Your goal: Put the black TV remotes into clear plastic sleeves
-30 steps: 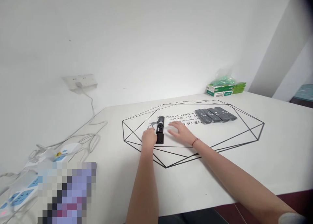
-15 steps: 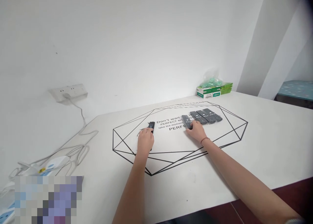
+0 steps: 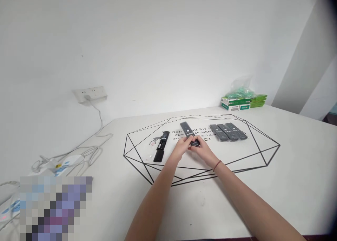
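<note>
A dark remote control (image 3: 186,128) is held by its near end between my two hands, buttons up, its far end pointing away from me. My left hand (image 3: 182,146) grips its left side, and my right hand (image 3: 202,149) is closed around its right side. To the left lies another black remote control (image 3: 165,135), back up with its battery compartment showing. Its black battery cover (image 3: 158,155) lies at its near end. Right of my hands, three dark remote controls (image 3: 228,131) rest side by side, apparently in clear wrapping.
A white table (image 3: 221,206) with printed black lines and lettering stands against the wall. Green-and-white boxes (image 3: 234,102) with a clear plastic bag (image 3: 240,90) on top sit at the back right. A wall socket (image 3: 92,93) feeds cables (image 3: 89,153) and a power strip (image 3: 70,163) at left.
My right hand has brought one remote control leftward from beside the other three. My left hand has let go of the back-up remote at left and moved right onto the held one.
</note>
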{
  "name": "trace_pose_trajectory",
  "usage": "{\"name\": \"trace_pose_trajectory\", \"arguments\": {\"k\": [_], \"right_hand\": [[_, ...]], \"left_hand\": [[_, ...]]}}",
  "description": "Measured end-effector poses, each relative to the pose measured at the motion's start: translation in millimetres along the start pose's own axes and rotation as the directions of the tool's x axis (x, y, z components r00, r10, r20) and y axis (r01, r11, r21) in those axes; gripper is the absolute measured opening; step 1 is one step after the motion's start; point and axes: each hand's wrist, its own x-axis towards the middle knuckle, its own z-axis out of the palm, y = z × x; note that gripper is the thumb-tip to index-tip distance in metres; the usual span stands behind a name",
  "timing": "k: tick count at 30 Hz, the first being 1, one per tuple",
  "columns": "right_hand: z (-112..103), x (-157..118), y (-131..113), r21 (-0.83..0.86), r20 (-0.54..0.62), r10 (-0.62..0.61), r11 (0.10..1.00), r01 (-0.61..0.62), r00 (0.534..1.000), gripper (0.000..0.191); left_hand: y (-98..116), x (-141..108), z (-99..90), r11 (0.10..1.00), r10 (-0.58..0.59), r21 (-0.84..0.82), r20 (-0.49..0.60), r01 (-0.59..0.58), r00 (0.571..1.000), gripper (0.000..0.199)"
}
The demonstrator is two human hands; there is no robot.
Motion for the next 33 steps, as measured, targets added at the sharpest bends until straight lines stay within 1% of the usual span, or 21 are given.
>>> {"name": "trace_pose_trajectory", "arguments": {"k": [1,2,4,5,6,7,9,11,13,16,20,26,27,29,31,33], "right_hand": [[3.2,-1.4,-3.0,0.016,0.020,0.001,1.000,-0.001,1.000,0.033],[6.5,-3.0,-5.7,0.039,0.037,0.031,0.999,-0.032,0.999,0.043],[13.2,-6.5,-9.7,0.116,0.040,0.138,0.983,-0.141,0.990,0.062],[16.3,-8.3,-10.5,0.159,0.041,0.189,0.968,-0.193,0.981,0.065],[19.1,-10.0,-10.2,0.197,0.059,0.227,0.952,-0.235,0.972,0.062],[21.5,-11.6,-9.1,0.231,0.094,0.254,0.935,-0.270,0.963,0.055],[25.2,-14.4,-4.8,0.271,0.194,0.279,0.906,-0.325,0.940,0.040],[27.8,-16.6,0.3,0.285,0.257,0.288,0.889,-0.357,0.922,0.034],[29.7,-18.5,4.8,0.299,0.264,0.298,0.879,-0.372,0.917,0.035],[31.5,-20.4,9.4,0.333,0.284,0.296,0.861,-0.384,0.912,0.032],[31.9,-21.0,13.0,0.393,0.315,0.285,0.829,-0.398,0.905,0.029],[30.9,-18.8,15.3,0.463,0.327,0.292,0.780,-0.421,0.899,0.029],[30.9,-18.6,15.2,0.465,0.326,0.292,0.779,-0.421,0.899,0.029],[31.4,-18.6,14.4,0.451,0.330,0.286,0.790,-0.416,0.900,0.028],[32.6,-19.3,13.3,0.411,0.338,0.288,0.812,-0.415,0.896,0.025],[34.2,-20.2,12.3,0.355,0.339,0.305,0.835,-0.421,0.890,0.023]], "left_hand": [[1.1,0.7,0.2,0.993,-0.002,-0.119,-0.018,0.000,1.000,0.040],[2.3,0.1,-0.7,0.979,0.013,-0.202,-0.045,-0.021,0.999,0.038],[5.3,-4.0,-5.2,0.947,0.080,-0.302,-0.110,-0.110,0.991,0.033],[6.9,-6.9,-8.4,0.930,0.118,-0.332,-0.131,-0.156,0.984,0.032],[8.5,-9.8,-11.8,0.915,0.149,-0.355,-0.141,-0.190,0.979,0.032],[10.0,-12.5,-15.2,0.903,0.166,-0.375,-0.139,-0.207,0.976,0.031],[12.5,-16.4,-21.0,0.885,0.174,-0.416,-0.123,-0.210,0.977,0.031],[14.7,-18.3,-24.8,0.876,0.171,-0.436,-0.118,-0.205,0.978,0.031],[17.0,-19.0,-27.1,0.877,0.180,-0.428,-0.126,-0.217,0.975,0.031],[20.6,-19.2,-29.7,0.880,0.208,-0.412,-0.110,-0.235,0.972,0.035],[24.8,-19.7,-34.7,0.872,0.213,-0.428,-0.111,-0.240,0.971,0.042],[28.9,-21.5,-41.2,0.877,0.233,-0.401,-0.127,-0.265,0.964,0.042],[29.3,-21.6,-42.0,0.869,0.229,-0.416,-0.140,-0.267,0.963,0.043],[30.1,-21.3,-44.0,0.837,0.210,-0.468,-0.202,-0.282,0.957,0.049],[31.1,-20.9,-46.9,0.792,0.186,-0.523,-0.283,-0.314,0.941,0.057],[31.8,-21.0,-49.6,0.762,0.169,-0.551,-0.338,-0.340,0.926,0.060]]}}
